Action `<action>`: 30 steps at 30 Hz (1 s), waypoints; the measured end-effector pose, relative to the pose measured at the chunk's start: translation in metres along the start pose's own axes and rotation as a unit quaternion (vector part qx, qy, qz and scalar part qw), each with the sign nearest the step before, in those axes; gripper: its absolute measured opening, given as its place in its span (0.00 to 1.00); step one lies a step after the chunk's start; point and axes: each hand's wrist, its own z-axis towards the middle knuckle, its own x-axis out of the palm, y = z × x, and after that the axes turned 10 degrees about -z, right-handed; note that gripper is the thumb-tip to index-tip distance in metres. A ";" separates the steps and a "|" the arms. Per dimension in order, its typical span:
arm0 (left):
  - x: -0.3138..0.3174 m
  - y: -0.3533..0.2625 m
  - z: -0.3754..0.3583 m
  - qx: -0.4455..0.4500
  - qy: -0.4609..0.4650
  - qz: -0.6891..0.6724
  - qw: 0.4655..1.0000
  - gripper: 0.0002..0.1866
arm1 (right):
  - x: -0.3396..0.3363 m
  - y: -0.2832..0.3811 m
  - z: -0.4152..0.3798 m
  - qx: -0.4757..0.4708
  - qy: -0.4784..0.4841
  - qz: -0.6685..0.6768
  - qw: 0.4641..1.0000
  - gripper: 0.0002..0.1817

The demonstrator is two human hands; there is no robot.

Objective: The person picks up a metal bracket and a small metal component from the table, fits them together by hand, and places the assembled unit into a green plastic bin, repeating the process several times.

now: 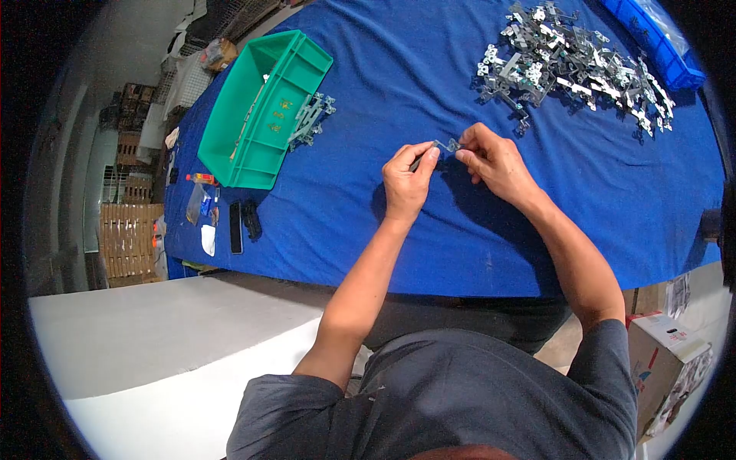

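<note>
With the fingers of the left hand [406,184] and right hand [498,166] pinching the small metal bracket [445,146] above the desk [307,245], eight o'clock from the bracket pile [548,60], I risk dropping it should either narrow hold slip.

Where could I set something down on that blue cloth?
Blue cloth lies bare between the small pile beside the green bin and the large metal heap, and below that heap, right of the right hand. Crowded: the heap itself, and beside the phone.
</note>
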 end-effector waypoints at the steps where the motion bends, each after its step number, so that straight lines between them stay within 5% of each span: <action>1: 0.000 -0.001 0.000 0.002 0.007 0.007 1.000 0.08 | 0.002 -0.001 0.001 -0.012 -0.008 0.012 1.000 0.08; 5: 0.000 -0.004 0.000 0.007 0.042 0.023 0.999 0.08 | 0.005 -0.014 0.003 -0.046 -0.008 0.009 0.999 0.10; 8: 0.000 -0.005 0.000 0.013 0.058 0.027 0.998 0.08 | 0.007 -0.022 0.008 -0.199 -0.136 -0.153 0.958 0.11; 11: 0.002 -0.002 0.001 0.011 0.019 0.002 1.000 0.08 | 0.003 -0.016 0.010 -0.132 -0.180 -0.051 0.973 0.11; 14: -0.001 0.008 -0.002 -0.041 -0.022 -0.044 0.998 0.08 | -0.007 -0.005 0.004 0.001 -0.029 0.010 1.000 0.10; 18: -0.002 0.012 -0.002 -0.079 -0.033 -0.084 0.993 0.08 | 0.000 -0.011 0.003 -0.023 0.038 -0.027 0.999 0.11; 30: 0.000 0.001 -0.001 -0.047 -0.012 -0.046 0.998 0.08 | 0.002 -0.014 0.003 -0.069 -0.013 -0.076 0.995 0.09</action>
